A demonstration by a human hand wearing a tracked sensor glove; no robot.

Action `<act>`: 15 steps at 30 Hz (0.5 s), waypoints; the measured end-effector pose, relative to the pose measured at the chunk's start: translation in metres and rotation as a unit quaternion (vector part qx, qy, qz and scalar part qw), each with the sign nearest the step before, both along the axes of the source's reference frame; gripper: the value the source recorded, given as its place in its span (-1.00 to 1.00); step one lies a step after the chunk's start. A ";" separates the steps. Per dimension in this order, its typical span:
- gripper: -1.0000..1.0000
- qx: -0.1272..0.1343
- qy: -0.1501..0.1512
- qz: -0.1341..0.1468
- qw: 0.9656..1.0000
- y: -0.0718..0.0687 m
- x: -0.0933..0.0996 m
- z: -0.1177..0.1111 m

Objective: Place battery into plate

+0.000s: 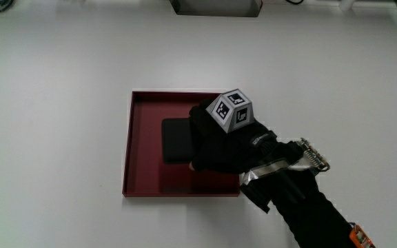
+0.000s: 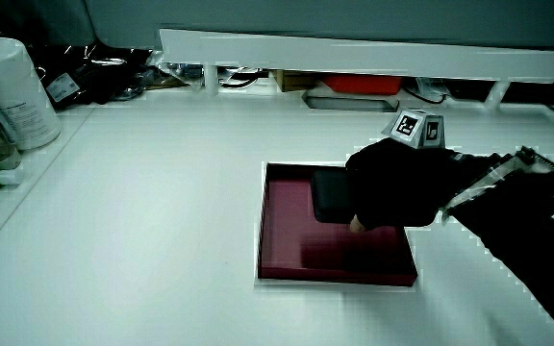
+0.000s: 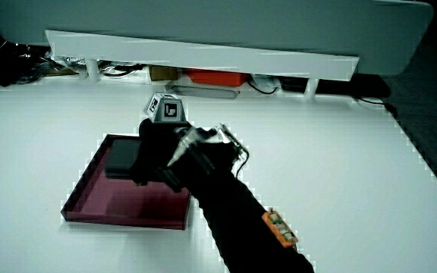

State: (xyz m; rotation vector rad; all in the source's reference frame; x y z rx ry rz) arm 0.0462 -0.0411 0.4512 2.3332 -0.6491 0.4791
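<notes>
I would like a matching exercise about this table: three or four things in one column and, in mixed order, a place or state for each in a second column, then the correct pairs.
Things
1. flat black rectangular battery
2. dark red square plate
3. black-gloved hand
4. small patterned cube

Places or states
A. lies directly on the white table
B. sits on the hand's back
C. is inside the plate
D. is over the plate, at the battery

Pairs: 1-C, 2-A, 3-D, 4-B
</notes>
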 end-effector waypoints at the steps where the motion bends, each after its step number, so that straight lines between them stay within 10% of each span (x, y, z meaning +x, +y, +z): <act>1: 0.00 -0.005 0.000 -0.003 1.000 0.002 -0.002 0.006; 15: 0.00 -0.053 0.036 -0.011 0.998 0.014 -0.025 0.058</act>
